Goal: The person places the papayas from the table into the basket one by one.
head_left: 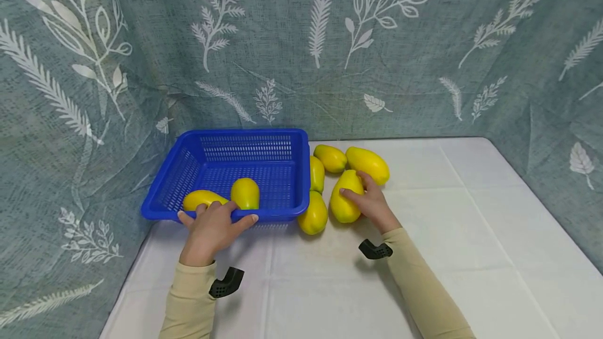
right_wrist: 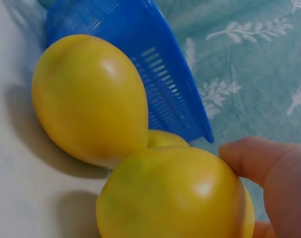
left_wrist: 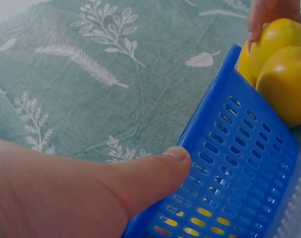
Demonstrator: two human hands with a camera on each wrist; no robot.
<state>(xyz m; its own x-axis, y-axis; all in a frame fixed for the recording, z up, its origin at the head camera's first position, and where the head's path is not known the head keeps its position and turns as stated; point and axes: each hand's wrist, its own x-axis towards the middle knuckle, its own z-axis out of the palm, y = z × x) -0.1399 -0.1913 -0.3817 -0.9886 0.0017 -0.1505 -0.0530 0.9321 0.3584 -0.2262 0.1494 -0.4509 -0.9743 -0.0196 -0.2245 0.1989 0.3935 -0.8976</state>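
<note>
My left hand (head_left: pixel 213 229) grips the front rim of a blue plastic basket (head_left: pixel 301 171), fingers over the inside and thumb (left_wrist: pixel 176 154) on the outer side. Two yellow papayas lie in the basket: one papaya (head_left: pixel 202 199) on its side behind my fingers, another papaya (head_left: pixel 245 193) just right of it. To the right of the basket, my right hand (head_left: pixel 374 204) holds a large papaya (head_left: pixel 346 198) between thumb and fingers, its narrow end pointing away. In the right wrist view this papaya (right_wrist: pixel 170 193) overlaps its neighbours.
Against the basket's right side lie a front papaya (head_left: pixel 313 214) and a partly hidden papaya (head_left: pixel 317 174). Behind the held fruit are two more, a smaller papaya (head_left: pixel 331 158) and a longer papaya (head_left: pixel 368 165). A white cloth covers the table (head_left: pixel 320 286); a green leaf-patterned curtain (head_left: pixel 292 30) hangs behind.
</note>
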